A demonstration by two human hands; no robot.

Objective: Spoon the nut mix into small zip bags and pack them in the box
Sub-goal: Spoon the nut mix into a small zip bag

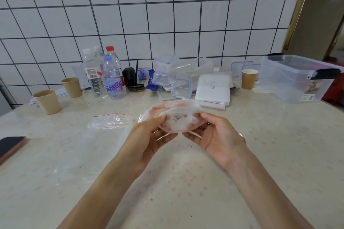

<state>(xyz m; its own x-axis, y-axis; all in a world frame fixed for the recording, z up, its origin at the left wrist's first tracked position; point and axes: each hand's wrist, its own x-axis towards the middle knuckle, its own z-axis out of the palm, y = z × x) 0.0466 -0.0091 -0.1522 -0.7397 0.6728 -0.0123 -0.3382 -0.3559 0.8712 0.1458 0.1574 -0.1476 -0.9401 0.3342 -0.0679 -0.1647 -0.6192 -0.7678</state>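
Head view looks down on a pale speckled table point(186, 191) set against a white tiled wall point(167, 24). Both hands are raised over the middle of the table, holding one bunch of small clear zip bags point(175, 117) with red seal strips between them. The left hand point(149, 141) pinches the bunch's left side with curled fingers and thumb; the right hand point(217, 135) grips its right side, fingers curled under it. Another clear zip bag point(111, 121) lies flat on the table just left of the hands.

Along the far edge by the wall stand three paper cups, two at the left point(48, 101) point(72, 87) and one towards the right point(249, 79), a cluster of water bottles point(104, 74), small clear lidded containers point(165, 70) and a flat white box point(214, 89). A large clear plastic box point(297, 78) sits at the far right corner. A dark phone point(11, 147) lies at the left edge. The nut mix cannot be made out.
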